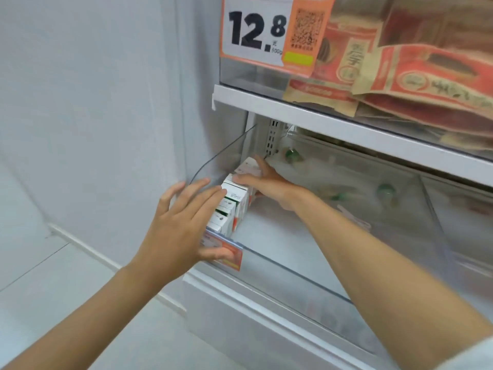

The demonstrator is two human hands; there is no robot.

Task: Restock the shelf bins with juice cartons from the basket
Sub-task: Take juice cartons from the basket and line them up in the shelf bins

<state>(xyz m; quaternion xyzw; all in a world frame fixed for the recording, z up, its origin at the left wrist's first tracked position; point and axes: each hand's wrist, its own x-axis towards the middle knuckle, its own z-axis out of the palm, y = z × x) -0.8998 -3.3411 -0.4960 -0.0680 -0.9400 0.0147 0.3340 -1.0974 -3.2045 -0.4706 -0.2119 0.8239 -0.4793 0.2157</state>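
Laying the right grip (pixel 264 185) flat along the right side of the cartons (pixel 228 206), fingers (pixel 240 179) straight across the top of one near the back of the row, thumb sticking up against the rearmost, tilted one. Curling round nothing: only pressing with straight fingers. Reaching in with the right forearm over the clear front wall of the bin (pixel 293 273).

Holding the left grip (pixel 181 220) wide, fingers spread and straight, fingertips touching the upper left edge of the same row, thumb lying low against the orange label (pixel 233 259) on the bin's front. Pinching nothing there either.

Standing the cartons, white with green and red print, in a single row from front to back, touching one another, hard against the left end of the bin on the lower shelf. Bracketing that row between both grips, left one at the front, right one at the side and back.

Lying farther back and to the right in the bin: blurred green-topped things in clear plastic, too soft to identify.

Carrying, on the shelf (pixel 320 116) above, red and brown packets (pixel 400 76) behind a clear front bearing a 12.8 price sign (pixel 256 30). Facing a pale wall (pixel 93 102) on the left.
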